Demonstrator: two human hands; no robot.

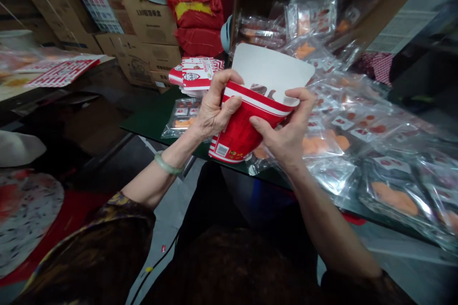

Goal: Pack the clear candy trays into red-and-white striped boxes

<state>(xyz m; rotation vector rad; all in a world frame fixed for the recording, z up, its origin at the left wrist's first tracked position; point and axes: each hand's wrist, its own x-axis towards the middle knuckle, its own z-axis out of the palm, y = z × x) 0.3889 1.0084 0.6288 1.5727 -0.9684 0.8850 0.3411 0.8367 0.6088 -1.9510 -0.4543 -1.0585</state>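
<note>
A red and white striped paper food bucket [246,126] is held up between both my hands above the table edge, its tall white back flap [268,66] rising behind the mouth. My left hand [216,107] pinches the left side of the rim, thumb on the front. On the right side, my right hand [289,126] grips the rim with its thumb against the front face. Something dark shows inside the mouth, too little to name. Behind my left hand lies a stack of flat red and white cartons [196,74]. A clear packet [182,116] with orange pieces lies below that stack.
Many clear plastic packets [343,119] with orange contents heap over the right of the dark green table [146,116]. Cardboard boxes [150,18] and red sacks [196,9] stand behind. At left are another surface with striped sheets [64,71] and a patterned stool seat [28,214].
</note>
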